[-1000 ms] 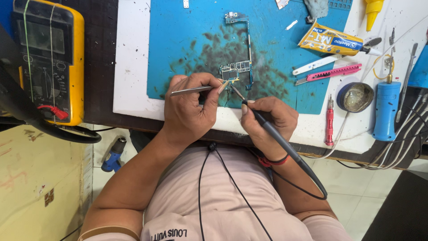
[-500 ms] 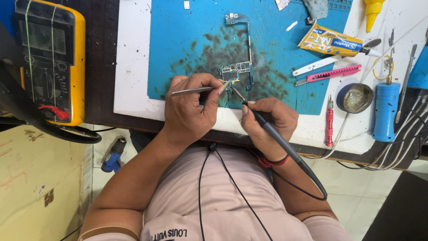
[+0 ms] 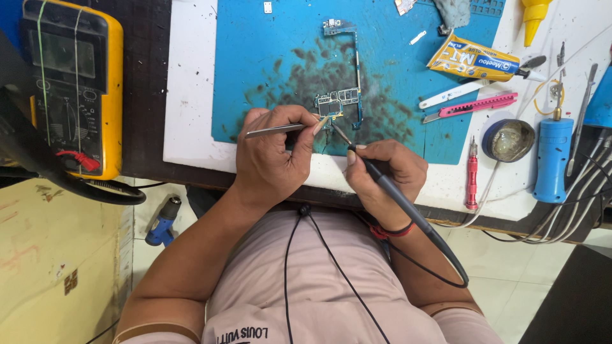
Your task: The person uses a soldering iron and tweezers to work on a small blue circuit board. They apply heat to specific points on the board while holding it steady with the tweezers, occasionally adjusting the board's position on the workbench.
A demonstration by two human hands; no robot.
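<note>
Our left hand [image 3: 271, 162] pinches tweezers [image 3: 280, 130]; our right hand [image 3: 382, 175] grips a soldering iron [image 3: 389, 191], both tips touching the circuit board [image 3: 338, 105] just beyond our fingertips.

Even, bright daylight falls across my bench, with no hard shadows; only a soft dark edge sits under my left hand [image 3: 271, 162] and right hand [image 3: 382, 175] where they rest on the blue mat [image 3: 268, 57]. The white board [image 3: 188, 95] under the mat is close to washed out at the top right. A faint sheen shows on the multimeter [image 3: 73, 89] screen. Focus is sharp at the centre; my shirt [image 3: 319, 286] near the bottom edge looks softer and slightly stretched by the wide lens.
</note>
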